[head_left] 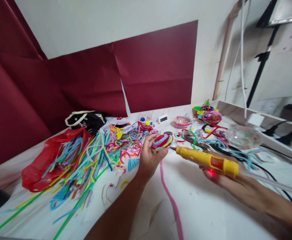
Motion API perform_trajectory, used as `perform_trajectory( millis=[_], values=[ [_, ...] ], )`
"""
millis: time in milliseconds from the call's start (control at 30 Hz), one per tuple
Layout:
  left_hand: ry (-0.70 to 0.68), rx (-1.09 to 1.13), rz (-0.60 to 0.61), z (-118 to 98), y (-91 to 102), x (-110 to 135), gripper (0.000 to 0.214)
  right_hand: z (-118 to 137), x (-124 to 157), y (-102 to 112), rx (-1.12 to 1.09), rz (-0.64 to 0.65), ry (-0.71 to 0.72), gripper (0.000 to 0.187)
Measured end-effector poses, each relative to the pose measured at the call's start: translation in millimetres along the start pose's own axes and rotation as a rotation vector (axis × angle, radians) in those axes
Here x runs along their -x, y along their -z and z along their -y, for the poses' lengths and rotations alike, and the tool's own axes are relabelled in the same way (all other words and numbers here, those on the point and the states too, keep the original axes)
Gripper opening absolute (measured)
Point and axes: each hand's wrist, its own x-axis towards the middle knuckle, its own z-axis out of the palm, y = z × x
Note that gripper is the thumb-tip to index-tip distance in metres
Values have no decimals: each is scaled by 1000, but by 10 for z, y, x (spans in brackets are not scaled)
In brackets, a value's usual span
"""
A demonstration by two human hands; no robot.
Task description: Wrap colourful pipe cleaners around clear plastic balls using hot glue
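Observation:
My left hand (pixel 149 156) is closed round a small rounded piece (pixel 162 142) wrapped in red, yellow, blue and pink fuzzy strands. From beneath it a pink pipe cleaner (pixel 169 196) trails down to the bottom of the view. In my right hand (pixel 218 178) is a yellow hot glue gun (pixel 207 160), with a red light glowing on its underside. Its dark nozzle points left, close to the right side of the wrapped piece; whether they touch I cannot tell. A clear glue stick (pixel 273 181) sticks out behind the gun.
At left, a red plastic bag (pixel 39 163) spills pipe cleaners (pixel 83 163) across the white table. A black bag (pixel 87 121) stands behind it. Finished colourful figures (pixel 208 115), a clear bowl (pixel 244 136), pliers (pixel 196 142) and black cables (pixel 263 168) occupy the right side.

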Motion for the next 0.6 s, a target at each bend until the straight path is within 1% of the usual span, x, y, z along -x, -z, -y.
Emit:
perform_trajectory(
  millis=[33, 133, 267, 433, 600],
  values=[
    [3, 1, -1, 0, 1, 1, 56, -12, 5, -3, 7, 28, -4, 24],
    [4, 0, -1, 2, 3, 3, 57, -35, 23, -5, 22, 50, -15, 23],
    [-1, 3, 0, 9, 3, 1, 57, 8, 23, 20, 43, 50, -8, 23],
    [-2, 2, -5, 12, 3, -3, 57, 105, -6, 62, 41, 69, -10, 28],
    [-15, 1, -3, 11, 6, -2, 57, 80, -10, 48, 20, 58, 12, 27]
  ],
)
